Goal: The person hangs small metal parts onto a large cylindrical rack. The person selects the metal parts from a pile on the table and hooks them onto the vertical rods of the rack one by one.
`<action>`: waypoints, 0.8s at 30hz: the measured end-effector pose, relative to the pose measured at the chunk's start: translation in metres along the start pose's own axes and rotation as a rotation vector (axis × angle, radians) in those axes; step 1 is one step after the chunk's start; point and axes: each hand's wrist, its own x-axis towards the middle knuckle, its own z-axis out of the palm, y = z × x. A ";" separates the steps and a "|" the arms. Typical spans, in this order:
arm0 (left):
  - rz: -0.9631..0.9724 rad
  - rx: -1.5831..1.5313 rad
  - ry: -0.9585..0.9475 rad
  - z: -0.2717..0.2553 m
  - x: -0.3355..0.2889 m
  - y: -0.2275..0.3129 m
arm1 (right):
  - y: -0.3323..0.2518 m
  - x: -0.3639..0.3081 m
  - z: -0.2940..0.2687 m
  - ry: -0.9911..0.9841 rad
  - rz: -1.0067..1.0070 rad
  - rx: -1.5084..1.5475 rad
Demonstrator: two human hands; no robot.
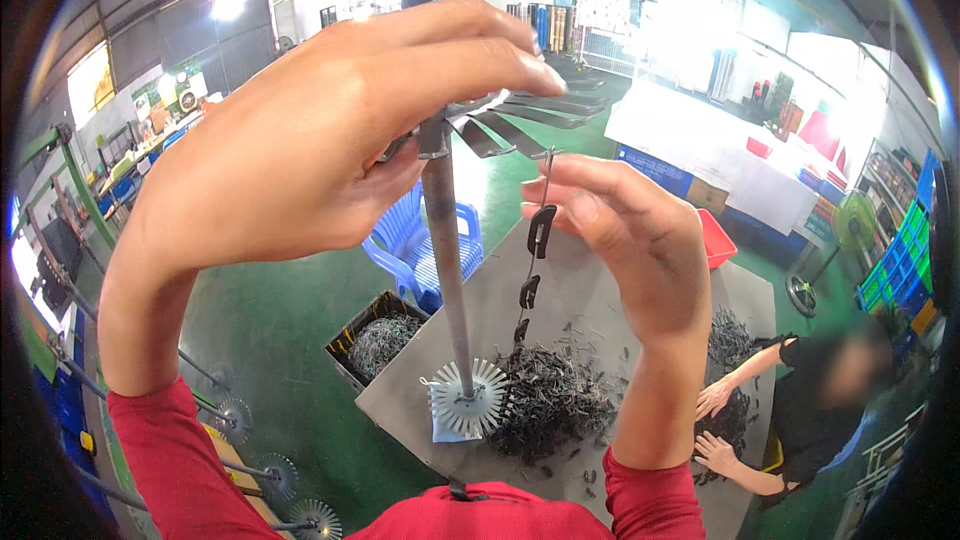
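Observation:
My left hand (320, 110) is raised around a grey upright pole (446, 250), its fingers bent over a slotted metal disc (540, 115) with flat dark blades fanning out to the right. The palm hides the disc's middle. From one blade's tip hangs a thin wire (531, 262) with several small black oblong clips (540, 230) spaced along it. My right hand (640, 230) is at the wire's upper end, fingertips and thumb closed in around it. A second slotted disc (468, 398), silvery, rings the pole's foot, above the tabletop.
Below, the grey table (410, 390) bears a heap of black clips (550, 395). Across it at right, a co-worker's hands (715, 430) touch another heap. A blue plastic chair (425, 240) and a crate of metal pieces (380, 340) stand beyond; a red basket (715, 240) is at the table's far side.

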 end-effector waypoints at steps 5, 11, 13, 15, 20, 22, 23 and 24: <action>0.010 0.018 -0.009 0.003 -0.006 0.001 | -0.016 0.006 0.026 0.036 0.031 0.061; 0.044 -0.067 0.039 0.014 -0.008 0.004 | -0.016 0.000 0.033 0.141 0.025 -0.004; 0.037 -0.054 0.047 0.016 -0.008 0.004 | -0.013 0.000 0.034 0.167 -0.017 -0.059; 0.073 -0.042 0.077 0.018 -0.010 0.001 | -0.012 0.000 0.034 0.188 -0.033 -0.093; 0.088 0.055 0.046 0.013 -0.007 0.001 | -0.017 0.001 0.029 0.180 -0.024 -0.075; 0.145 0.041 0.057 0.014 0.002 0.008 | -0.017 0.001 0.028 0.174 -0.038 -0.081; 0.173 0.031 0.064 0.015 0.008 0.013 | -0.016 0.002 0.028 0.172 -0.060 -0.068; 0.200 0.011 0.072 0.016 0.011 0.016 | -0.014 0.003 0.029 0.176 -0.045 -0.067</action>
